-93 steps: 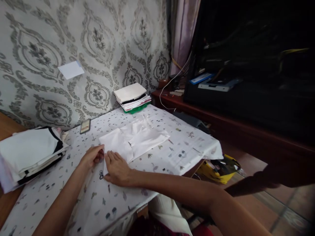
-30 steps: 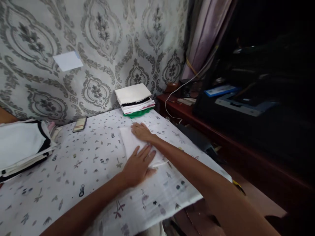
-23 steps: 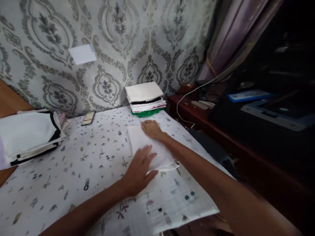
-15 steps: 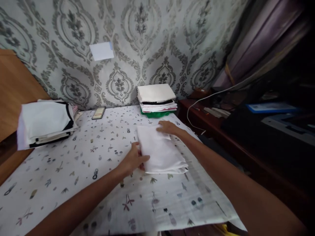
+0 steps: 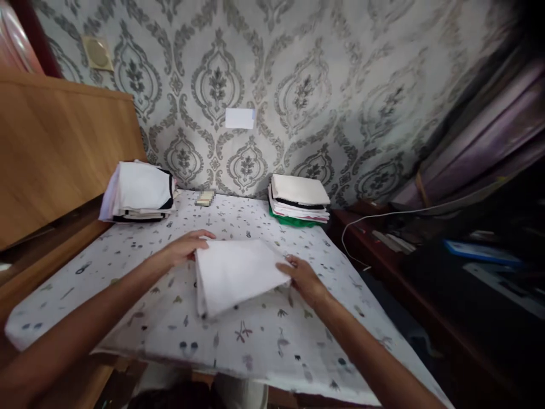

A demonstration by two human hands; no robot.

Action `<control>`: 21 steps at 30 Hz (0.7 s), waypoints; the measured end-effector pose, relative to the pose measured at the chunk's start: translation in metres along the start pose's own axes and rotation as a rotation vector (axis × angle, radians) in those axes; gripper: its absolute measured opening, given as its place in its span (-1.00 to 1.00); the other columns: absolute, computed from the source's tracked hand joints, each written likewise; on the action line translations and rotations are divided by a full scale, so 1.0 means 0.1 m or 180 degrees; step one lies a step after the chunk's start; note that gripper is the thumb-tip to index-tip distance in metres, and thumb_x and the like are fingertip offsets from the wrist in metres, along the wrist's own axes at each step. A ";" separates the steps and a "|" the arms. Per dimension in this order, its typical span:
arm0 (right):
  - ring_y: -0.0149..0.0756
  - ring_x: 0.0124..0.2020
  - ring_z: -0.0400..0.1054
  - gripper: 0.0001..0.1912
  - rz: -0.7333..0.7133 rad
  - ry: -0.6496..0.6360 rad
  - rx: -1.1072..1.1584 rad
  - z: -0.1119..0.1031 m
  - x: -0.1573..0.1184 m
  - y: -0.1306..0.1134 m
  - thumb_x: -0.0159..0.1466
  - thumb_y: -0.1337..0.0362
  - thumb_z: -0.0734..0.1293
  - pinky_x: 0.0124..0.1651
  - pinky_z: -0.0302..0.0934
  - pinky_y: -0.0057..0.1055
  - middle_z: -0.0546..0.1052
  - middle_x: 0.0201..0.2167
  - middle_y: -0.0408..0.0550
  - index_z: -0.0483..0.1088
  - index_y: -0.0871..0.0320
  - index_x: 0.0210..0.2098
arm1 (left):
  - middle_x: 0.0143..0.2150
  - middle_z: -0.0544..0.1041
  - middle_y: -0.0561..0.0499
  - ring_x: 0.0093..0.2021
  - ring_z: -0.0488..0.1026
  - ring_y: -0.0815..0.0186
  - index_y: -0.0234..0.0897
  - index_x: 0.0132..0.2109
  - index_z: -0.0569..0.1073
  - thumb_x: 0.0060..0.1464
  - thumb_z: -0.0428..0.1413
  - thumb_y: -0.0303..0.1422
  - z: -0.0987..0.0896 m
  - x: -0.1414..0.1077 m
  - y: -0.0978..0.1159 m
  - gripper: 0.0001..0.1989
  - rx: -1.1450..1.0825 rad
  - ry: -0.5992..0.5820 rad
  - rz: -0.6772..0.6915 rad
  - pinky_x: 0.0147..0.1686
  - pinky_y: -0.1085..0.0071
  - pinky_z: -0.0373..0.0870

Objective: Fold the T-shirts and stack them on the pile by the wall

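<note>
A folded white cloth (image 5: 240,270) is held between my two hands, tilted above the patterned sheet. My left hand (image 5: 191,247) grips its far left corner, thumb on top and fingers around the edge. On the right, my right hand (image 5: 300,275) pinches the cloth's right corner, with the thumb on top. The cloth's lower left edge shows several loose layers. Whether it is a garment or a plain cloth, I cannot tell.
A stack of folded cloths (image 5: 298,190) with a green one at the bottom stands back right. Another folded pile (image 5: 145,187) sits back left beside a wooden board (image 5: 63,153). A small blurred item (image 5: 205,197) lies between them. A white cable (image 5: 392,214) runs at right.
The folded cloth has been lifted and turned, with its left side swung toward me. My left hand has moved to its far corner, my right to its right corner. The view has shifted left.
</note>
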State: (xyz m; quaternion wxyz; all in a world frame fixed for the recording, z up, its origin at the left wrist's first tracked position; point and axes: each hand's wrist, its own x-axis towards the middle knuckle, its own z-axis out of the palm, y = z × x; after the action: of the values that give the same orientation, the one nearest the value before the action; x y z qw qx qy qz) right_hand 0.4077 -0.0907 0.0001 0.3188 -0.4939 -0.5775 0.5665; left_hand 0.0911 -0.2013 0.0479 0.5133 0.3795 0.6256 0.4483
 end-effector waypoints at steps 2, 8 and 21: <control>-0.41 -0.53 0.31 -0.61 0.0077 -0.0323 0.0081 0.30 -0.29 0.11 -0.08 0.13 0.53 -0.52 0.22 -0.48 0.39 -0.57 -0.26 0.27 0.12 -0.47 | -0.40 0.48 0.09 -0.38 0.45 0.25 -0.20 -0.05 0.49 -0.25 0.20 -0.27 -0.37 -0.08 -0.06 -0.50 0.0490 0.0208 0.0168 -0.46 0.44 0.31; -0.39 -0.63 0.32 -0.74 -0.0162 -0.0984 -0.1151 0.52 -0.53 0.02 0.05 0.14 0.46 -0.58 0.19 -0.49 0.42 -0.65 -0.23 0.34 0.14 -0.48 | -0.40 0.43 0.04 -0.31 0.45 0.14 -0.22 -0.17 0.42 -0.16 0.12 -0.35 -0.79 -0.28 -0.46 -0.70 0.1745 0.0947 0.0523 -0.25 0.24 0.42; -0.55 -0.71 -0.01 -0.64 0.0379 -0.0300 -0.0657 1.00 0.19 -0.26 0.03 0.15 0.51 -0.66 -0.17 -0.52 0.33 -0.71 -0.20 0.29 0.17 -0.64 | 0.43 0.25 -0.23 0.46 0.08 0.05 -0.23 0.27 0.32 0.35 -0.11 -0.13 -0.10 -0.44 -0.96 -0.53 0.3643 0.0140 0.2169 0.40 0.01 -0.05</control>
State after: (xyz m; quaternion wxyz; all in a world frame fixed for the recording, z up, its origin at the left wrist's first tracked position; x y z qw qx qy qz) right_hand 0.3033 -0.1034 0.0059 0.2046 -0.5304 -0.6167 0.5446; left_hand 0.0879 -0.2735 -0.0290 0.0476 0.7595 0.6203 0.1903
